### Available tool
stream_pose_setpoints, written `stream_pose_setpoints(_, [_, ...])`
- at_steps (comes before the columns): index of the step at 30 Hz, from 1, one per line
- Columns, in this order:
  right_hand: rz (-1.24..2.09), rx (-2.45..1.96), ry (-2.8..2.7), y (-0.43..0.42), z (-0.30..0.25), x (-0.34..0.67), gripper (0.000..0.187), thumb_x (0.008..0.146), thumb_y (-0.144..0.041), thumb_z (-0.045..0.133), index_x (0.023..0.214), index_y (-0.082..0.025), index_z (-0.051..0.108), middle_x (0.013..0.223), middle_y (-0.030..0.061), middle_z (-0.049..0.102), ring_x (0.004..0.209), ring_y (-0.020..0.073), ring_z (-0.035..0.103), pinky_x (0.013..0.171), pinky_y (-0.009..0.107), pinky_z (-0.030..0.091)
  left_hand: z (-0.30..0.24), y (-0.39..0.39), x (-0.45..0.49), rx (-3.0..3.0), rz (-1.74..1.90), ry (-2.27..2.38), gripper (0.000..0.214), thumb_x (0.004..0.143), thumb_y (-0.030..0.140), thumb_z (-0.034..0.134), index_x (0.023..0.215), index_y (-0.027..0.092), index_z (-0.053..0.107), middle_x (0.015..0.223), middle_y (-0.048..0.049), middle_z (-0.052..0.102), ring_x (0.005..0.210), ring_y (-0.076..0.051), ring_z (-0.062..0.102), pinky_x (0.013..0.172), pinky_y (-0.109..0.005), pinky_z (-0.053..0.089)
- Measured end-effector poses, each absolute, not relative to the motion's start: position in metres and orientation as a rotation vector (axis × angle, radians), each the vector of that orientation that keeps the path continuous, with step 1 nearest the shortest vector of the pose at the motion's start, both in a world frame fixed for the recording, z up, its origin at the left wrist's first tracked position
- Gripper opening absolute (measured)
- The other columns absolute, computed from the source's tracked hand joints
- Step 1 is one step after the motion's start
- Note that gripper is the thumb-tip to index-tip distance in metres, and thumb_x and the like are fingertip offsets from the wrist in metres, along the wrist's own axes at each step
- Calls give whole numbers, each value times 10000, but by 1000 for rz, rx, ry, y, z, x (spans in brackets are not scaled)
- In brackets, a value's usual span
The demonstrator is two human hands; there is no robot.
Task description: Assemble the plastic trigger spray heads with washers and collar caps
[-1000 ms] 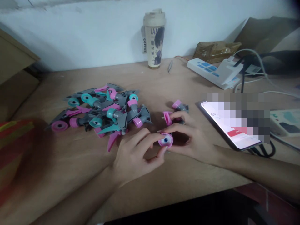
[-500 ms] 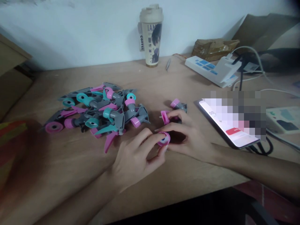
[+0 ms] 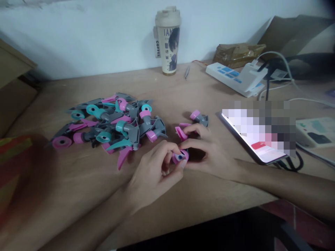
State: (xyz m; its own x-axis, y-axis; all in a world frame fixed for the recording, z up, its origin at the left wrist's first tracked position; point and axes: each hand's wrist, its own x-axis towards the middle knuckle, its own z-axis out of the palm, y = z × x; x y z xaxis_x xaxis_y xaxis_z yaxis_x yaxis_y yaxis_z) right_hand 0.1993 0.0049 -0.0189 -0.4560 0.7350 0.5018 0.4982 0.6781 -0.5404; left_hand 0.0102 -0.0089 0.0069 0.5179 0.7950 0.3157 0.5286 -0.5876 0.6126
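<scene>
My right hand is wrapped around a trigger spray head, its pink collar facing the left hand. The pink trigger sticks out past the fingers, which hide most of the body. With thumb and forefinger, my left hand pinches at the collar's round opening, where a whitish inside with a dark centre shows. Whether a separate small part sits between those fingertips, I cannot tell. To the left lies a pile of grey spray heads with pink or teal collars and triggers. Another pink-collared spray head rests just beyond my right hand.
A phone with a lit, partly blurred screen lies to the right, cables beside it. Behind are a white power strip, a tape-wrapped package, a coffee tumbler and a pen-like object. Cardboard stands at far left.
My left forefinger has drawn back from over the collar and bent, showing more of its opening. The held spray head has turned slightly. The pile stays as it was.
</scene>
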Motion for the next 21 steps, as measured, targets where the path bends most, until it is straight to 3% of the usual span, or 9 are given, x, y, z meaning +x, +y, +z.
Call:
stream_pose_setpoints(4, [352, -958, -2155, 4, -19, 200, 239, 722, -432, 684, 835, -227, 632, 1053, 65, 481, 1145, 257, 460, 935, 440, 360, 17, -2, 5, 2350, 650, 1087, 72, 874, 198, 502, 814, 189, 539, 576, 77, 424, 484, -48, 409, 450, -162, 321])
stream_pose_setpoints(12, [304, -1006, -2171, 3, -17, 199, 283, 705, -459, 692, 868, -234, 636, 1067, 70, 506, 1151, 261, 458, 918, 441, 361, 27, 3, 0, 2497, 604, 1043, 97, 828, 212, 595, 912, 223, 643, 598, 70, 596, 506, -63, 524, 491, -163, 393])
stream_pose_setpoints(21, [288, -994, -2164, 2, -18, 196, 290, 717, -460, 681, 876, -221, 641, 1054, 77, 514, 1165, 247, 452, 929, 427, 332, 27, -3, 4, 2493, 561, 1139, 92, 857, 212, 540, 868, 210, 631, 810, 49, 688, 619, -86, 594, 542, -184, 416])
